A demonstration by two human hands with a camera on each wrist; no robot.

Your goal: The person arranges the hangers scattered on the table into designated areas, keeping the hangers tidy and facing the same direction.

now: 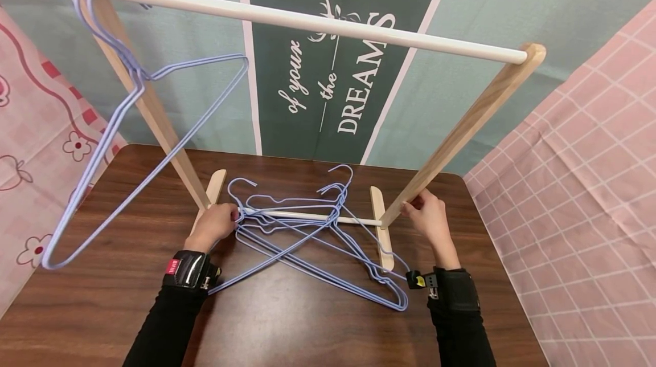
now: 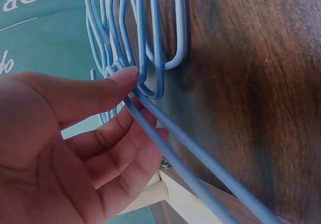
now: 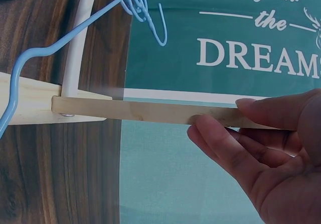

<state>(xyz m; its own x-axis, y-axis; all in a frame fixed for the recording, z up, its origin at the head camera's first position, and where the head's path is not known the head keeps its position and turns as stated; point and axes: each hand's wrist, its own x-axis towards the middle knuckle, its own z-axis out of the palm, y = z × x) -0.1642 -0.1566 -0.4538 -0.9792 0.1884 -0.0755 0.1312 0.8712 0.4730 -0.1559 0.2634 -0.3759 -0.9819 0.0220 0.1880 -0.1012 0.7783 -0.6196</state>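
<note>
A wooden clothes rack with a white top bar (image 1: 307,19) stands on a dark wooden table (image 1: 287,321). Two or three blue wire hangers (image 1: 137,75) hang at the bar's left end. Several more blue hangers (image 1: 335,213) lie tangled on the table across the low white crossbar (image 1: 359,220). My left hand (image 1: 232,219) is at the left end of that pile. In the left wrist view its thumb and fingers (image 2: 138,101) pinch blue hanger wires (image 2: 156,43). My right hand (image 1: 412,204) grips the right wooden upright (image 1: 471,122) low down, thumb over and fingers under (image 3: 220,114).
The left upright (image 1: 164,133) slants up to the bar's left end. Two flat wooden feet (image 1: 381,230) rest on the table. A green printed backdrop (image 1: 338,93) hangs behind. Pink patterned cloths flank the table at the left (image 1: 36,127) and right (image 1: 579,184).
</note>
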